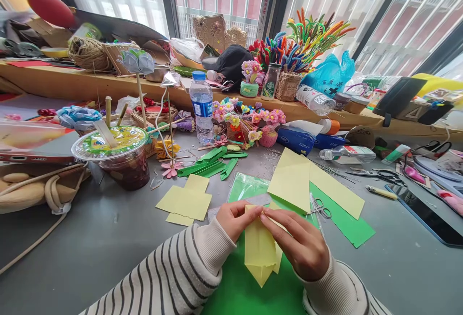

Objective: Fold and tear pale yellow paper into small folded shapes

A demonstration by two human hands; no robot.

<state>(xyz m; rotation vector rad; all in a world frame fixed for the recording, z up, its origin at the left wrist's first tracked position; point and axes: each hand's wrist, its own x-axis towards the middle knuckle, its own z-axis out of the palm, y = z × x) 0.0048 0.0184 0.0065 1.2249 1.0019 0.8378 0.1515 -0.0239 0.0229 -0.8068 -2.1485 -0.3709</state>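
Observation:
A small folded piece of yellow paper [259, 247] hangs between my two hands, its lower end creased to a point. My left hand [234, 218] pinches its top edge between thumb and fingers. From the other side, my right hand [302, 240] grips the same edge, its fingertips almost meeting my left thumb. Beneath lies green paper [231, 288], partly under a clear sleeve. Several cut yellow pieces [184, 201] rest left of my hands, and a larger yellow sheet [289, 180] is just beyond them. Small scissors [321, 208] lie to the right of my right hand.
A lidded cup with dark drink [123, 160] stands at left, near a water bottle [201, 107]. Folded green strips [208, 163] lie ahead. A phone [428, 216] and larger scissors [383, 175] are at right. Craft supplies crowd the wooden ledge [173, 93].

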